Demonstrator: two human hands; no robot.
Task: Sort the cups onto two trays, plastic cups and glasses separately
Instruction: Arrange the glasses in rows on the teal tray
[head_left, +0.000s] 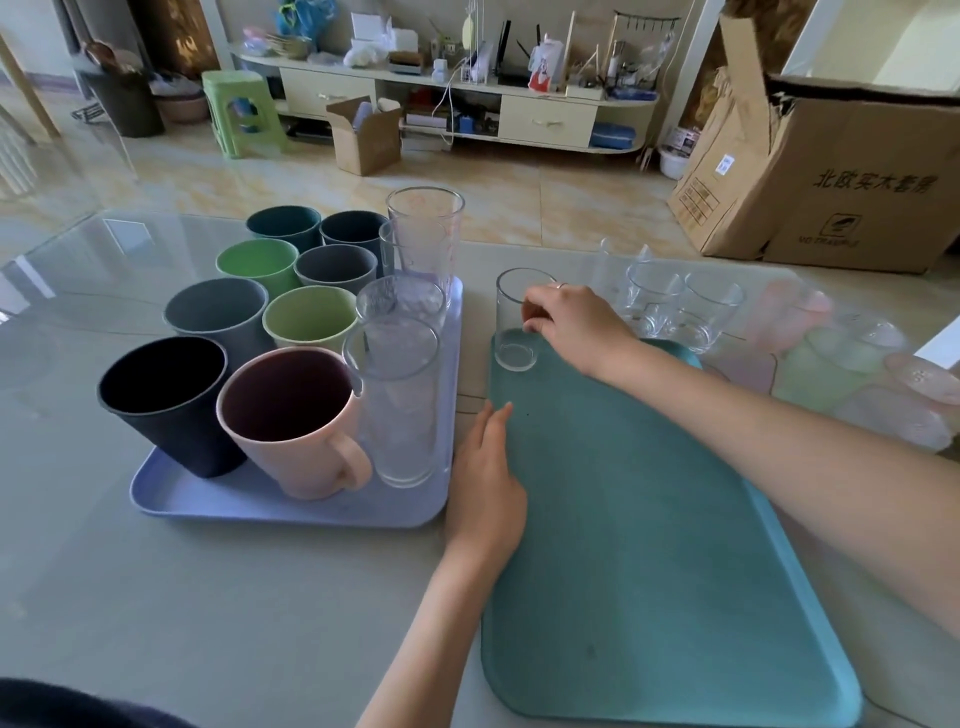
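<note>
My right hand (576, 325) grips a small clear glass (514, 332) that stands on the far left corner of the teal tray (649, 545). My left hand (485, 483) lies flat with straight fingers on the teal tray's left edge. The lavender tray (291, 506) to the left carries several plastic cups, among them a pink mug (296, 421) and a dark blue cup (166, 400), plus several tall clear glasses (397, 400) along its right side. More clear glasses (675, 306) stand on the table beyond the teal tray.
Frosted pink and green cups (826, 358) sit on the table at the right. The glass-topped table (208, 597) ends just past the trays. Large cardboard boxes (852, 182), a green stool (239, 111) and a low cabinet stand on the floor behind.
</note>
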